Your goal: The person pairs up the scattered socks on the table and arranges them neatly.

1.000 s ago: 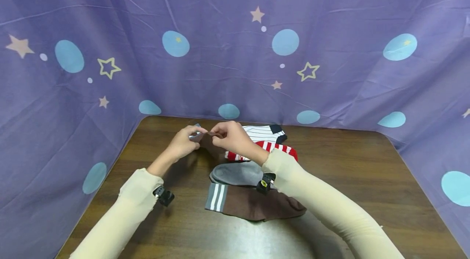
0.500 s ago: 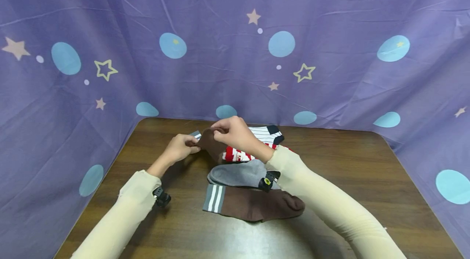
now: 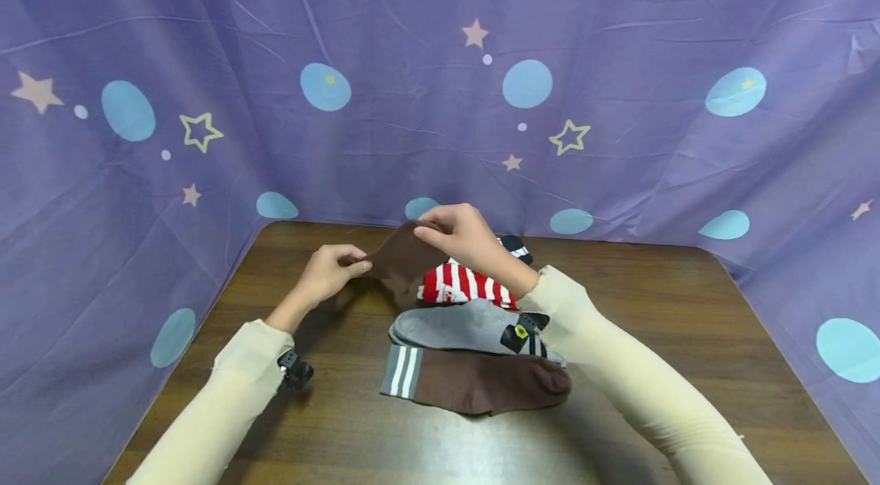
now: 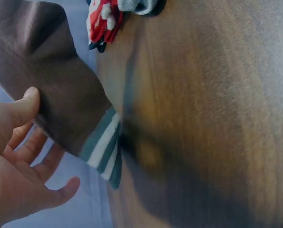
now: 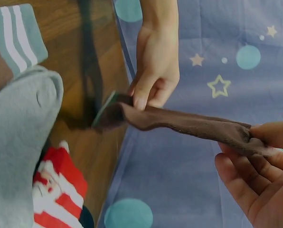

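Observation:
Between my two hands a brown sock [image 3: 407, 254] is stretched, raised above the far part of the table. My left hand [image 3: 328, 273] pinches its edge near the cuff between thumb and fingers. In the left wrist view the cuff [image 4: 103, 148] shows green with white stripes and hangs down. My right hand [image 3: 467, 237] pinches the other end, higher up; in the right wrist view that end of the sock [image 5: 212, 128] sits between thumb and fingers. A second brown sock [image 3: 481, 382] with a striped cuff lies flat nearest me.
Beyond the flat brown sock lie grey socks [image 3: 440, 324], then red-and-white striped socks [image 3: 467, 285] with a small face pattern. A white sock with black parts [image 3: 514, 247] is mostly behind my right hand. A purple curtain [image 3: 440, 88] borders the wooden table [image 3: 653, 317].
My right hand has moved up and to the right, pulling the brown sock out between the hands. My left hand has shifted slightly left along its edge. The socks on the table stay put.

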The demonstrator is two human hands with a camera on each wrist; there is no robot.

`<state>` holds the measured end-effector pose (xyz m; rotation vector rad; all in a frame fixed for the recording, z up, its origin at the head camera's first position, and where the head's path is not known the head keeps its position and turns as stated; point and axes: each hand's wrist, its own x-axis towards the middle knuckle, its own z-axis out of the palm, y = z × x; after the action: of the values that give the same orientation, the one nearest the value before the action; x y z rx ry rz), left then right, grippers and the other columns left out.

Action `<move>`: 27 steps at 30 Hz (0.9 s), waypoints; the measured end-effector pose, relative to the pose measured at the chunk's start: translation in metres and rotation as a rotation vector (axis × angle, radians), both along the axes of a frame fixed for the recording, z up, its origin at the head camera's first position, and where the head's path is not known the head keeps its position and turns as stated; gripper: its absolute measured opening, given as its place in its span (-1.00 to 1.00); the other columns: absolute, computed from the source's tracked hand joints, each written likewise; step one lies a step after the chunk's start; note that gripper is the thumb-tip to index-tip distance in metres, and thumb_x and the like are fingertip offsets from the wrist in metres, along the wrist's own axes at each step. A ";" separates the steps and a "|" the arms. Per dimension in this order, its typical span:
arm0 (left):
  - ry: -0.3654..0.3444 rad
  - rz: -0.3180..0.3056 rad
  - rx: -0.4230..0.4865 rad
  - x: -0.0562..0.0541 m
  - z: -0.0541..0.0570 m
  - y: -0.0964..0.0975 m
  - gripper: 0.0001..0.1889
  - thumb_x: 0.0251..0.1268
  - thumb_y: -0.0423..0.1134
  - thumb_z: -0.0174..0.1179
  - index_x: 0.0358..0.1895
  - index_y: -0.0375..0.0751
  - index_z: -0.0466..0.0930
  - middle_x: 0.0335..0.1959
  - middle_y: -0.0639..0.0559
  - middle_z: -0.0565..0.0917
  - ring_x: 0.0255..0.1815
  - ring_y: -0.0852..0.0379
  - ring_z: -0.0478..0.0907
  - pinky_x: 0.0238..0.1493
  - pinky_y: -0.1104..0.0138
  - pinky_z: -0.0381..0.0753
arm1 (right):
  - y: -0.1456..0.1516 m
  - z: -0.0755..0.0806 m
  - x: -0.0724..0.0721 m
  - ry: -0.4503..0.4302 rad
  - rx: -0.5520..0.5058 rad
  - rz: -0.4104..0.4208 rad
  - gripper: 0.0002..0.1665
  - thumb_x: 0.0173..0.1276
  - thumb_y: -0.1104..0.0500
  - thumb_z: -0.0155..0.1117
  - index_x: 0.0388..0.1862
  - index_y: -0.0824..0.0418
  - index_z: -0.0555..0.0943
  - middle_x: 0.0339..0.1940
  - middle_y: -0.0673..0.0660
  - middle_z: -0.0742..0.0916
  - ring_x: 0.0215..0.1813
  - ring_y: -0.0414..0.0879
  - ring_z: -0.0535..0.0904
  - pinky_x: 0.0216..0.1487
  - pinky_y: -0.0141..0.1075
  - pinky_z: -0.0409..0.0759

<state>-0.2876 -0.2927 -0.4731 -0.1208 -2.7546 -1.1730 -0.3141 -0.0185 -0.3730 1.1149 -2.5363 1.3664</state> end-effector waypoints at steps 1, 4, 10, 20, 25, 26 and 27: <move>0.017 0.000 0.006 0.000 0.002 0.000 -0.87 0.33 -0.24 0.37 -0.19 -0.24 0.77 -0.26 -0.11 0.78 -0.20 0.04 0.63 -0.13 0.28 0.53 | 0.003 0.001 -0.002 0.001 -0.009 -0.010 -0.83 0.41 0.21 0.37 -0.12 0.25 0.79 -0.29 0.10 0.81 -0.34 -0.23 0.49 -0.23 -0.38 0.50; 0.083 0.001 0.008 0.000 0.008 0.000 -0.86 0.34 -0.24 0.37 -0.21 -0.26 0.76 -0.31 -0.12 0.77 -0.30 0.11 0.58 -0.20 0.34 0.51 | 0.015 0.002 -0.007 0.010 -0.034 -0.034 -0.85 0.41 0.21 0.37 -0.14 0.26 0.78 -0.27 0.12 0.81 -0.34 -0.23 0.53 -0.24 -0.37 0.53; 0.176 -0.001 0.015 0.001 0.022 0.004 -0.85 0.35 -0.25 0.35 -0.21 -0.30 0.76 -0.34 -0.15 0.76 -0.34 0.13 0.54 -0.25 0.41 0.48 | 0.039 0.003 -0.017 0.031 -0.026 -0.088 -0.85 0.43 0.26 0.32 -0.14 0.29 0.77 -0.25 0.16 0.82 -0.28 -0.19 0.63 -0.20 -0.34 0.58; 0.199 -0.039 0.006 0.004 0.037 0.018 -0.87 0.38 -0.24 0.33 -0.20 -0.25 0.75 -0.37 -0.09 0.71 -0.35 0.14 0.48 -0.25 0.36 0.43 | 0.072 0.005 -0.019 0.012 0.029 -0.125 -0.79 0.52 0.25 0.21 -0.04 0.25 0.76 -0.13 0.15 0.82 -0.21 -0.11 0.63 -0.14 -0.27 0.58; 0.186 -0.071 0.005 0.005 0.040 0.025 -0.86 0.43 -0.20 0.29 -0.19 -0.21 0.72 -0.40 -0.04 0.66 -0.36 0.14 0.45 -0.27 0.34 0.42 | 0.083 -0.001 -0.015 0.089 0.060 -0.183 -0.79 0.51 0.25 0.23 -0.03 0.26 0.75 -0.09 0.18 0.81 -0.16 -0.06 0.65 -0.13 -0.21 0.59; 0.180 -0.080 0.004 0.005 0.040 0.026 -0.86 0.43 -0.20 0.28 -0.19 -0.20 0.72 -0.40 -0.03 0.65 -0.37 0.14 0.44 -0.28 0.34 0.42 | 0.085 -0.002 -0.015 0.097 0.063 -0.191 -0.80 0.50 0.25 0.24 -0.04 0.27 0.76 -0.09 0.19 0.81 -0.15 -0.06 0.66 -0.13 -0.21 0.59; 0.172 -0.092 0.004 0.004 0.040 0.027 -0.86 0.44 -0.19 0.28 -0.19 -0.19 0.72 -0.42 -0.01 0.63 -0.38 0.14 0.43 -0.29 0.34 0.42 | 0.088 -0.003 -0.015 0.092 0.060 -0.196 -0.80 0.49 0.25 0.26 -0.05 0.27 0.77 -0.09 0.19 0.81 -0.14 -0.07 0.66 -0.13 -0.22 0.59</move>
<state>-0.2831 -0.2654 -0.4331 -0.3355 -2.6208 -1.1318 -0.3290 0.0691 -0.3759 0.8867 -2.5565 1.1728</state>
